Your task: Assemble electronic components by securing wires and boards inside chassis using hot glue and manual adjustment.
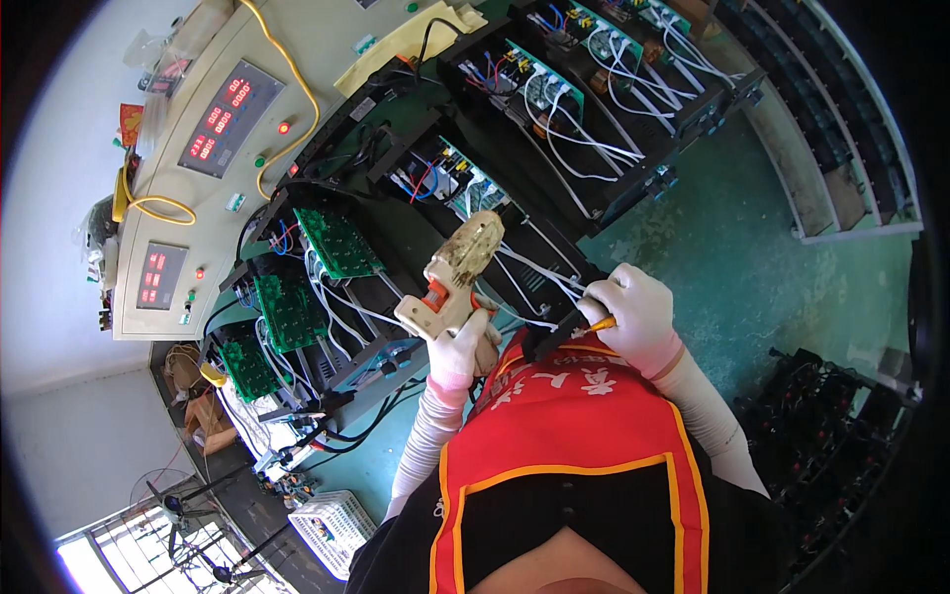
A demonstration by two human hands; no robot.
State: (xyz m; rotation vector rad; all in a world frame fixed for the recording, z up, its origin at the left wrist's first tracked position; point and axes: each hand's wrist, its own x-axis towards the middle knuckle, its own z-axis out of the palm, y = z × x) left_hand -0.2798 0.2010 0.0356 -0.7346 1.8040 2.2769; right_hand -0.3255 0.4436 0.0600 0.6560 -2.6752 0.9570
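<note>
My left hand [457,354], in a white glove, is closed around the handle of a cream pistol-shaped tool [465,259] with orange parts and a grimy, stained top. The tool is raised over an open black chassis [539,255] holding a circuit board [475,188] and white cables [529,259]. My right hand [633,315], also gloved, curls at the near end of this chassis, by the cables. A short yellow-orange handle [602,324] sticks out of its fist; the rest of that thing is hidden.
More open black units with green circuit boards [336,243] stand left and far right [554,94]. Behind them is a beige panel with red digital displays [230,119] and a yellow cable [297,79]. Metal racks [802,129] are at right, a white basket [332,530] lower left.
</note>
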